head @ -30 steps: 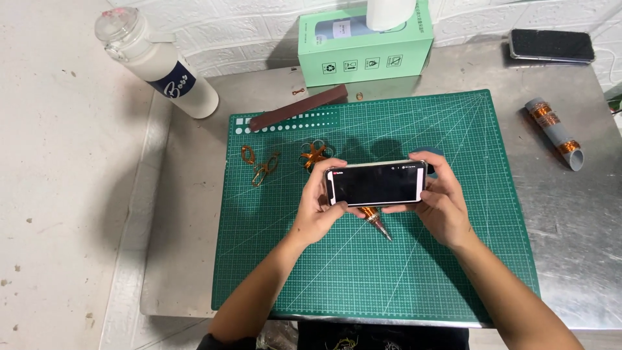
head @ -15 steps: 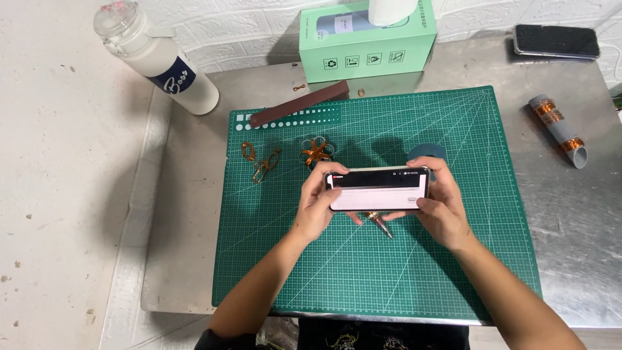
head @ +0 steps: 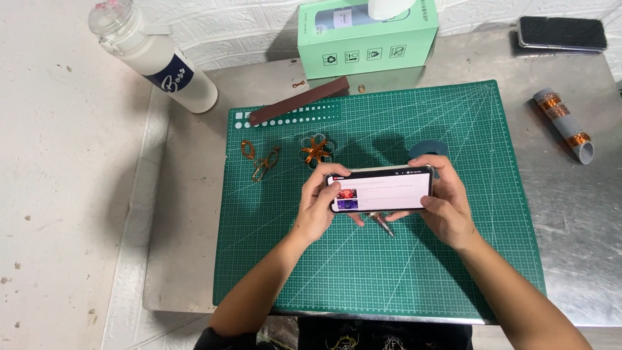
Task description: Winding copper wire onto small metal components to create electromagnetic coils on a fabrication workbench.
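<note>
Head view. A smartphone (head: pixel 380 188), screen lit and held sideways, sits above the centre of the green cutting mat (head: pixel 389 272). The left hand (head: pixel 319 206) clasps its left end and the right hand (head: pixel 446 202) its right end, fingers closed around the edges. Under the phone, on the mat, lies a small pointed metal tool (head: pixel 383 224), possibly a bit. Left of the phone on the mat rest copper wire shapes (head: pixel 259 160); beyond the mat stands a green box (head: pixel 367 37).
</note>
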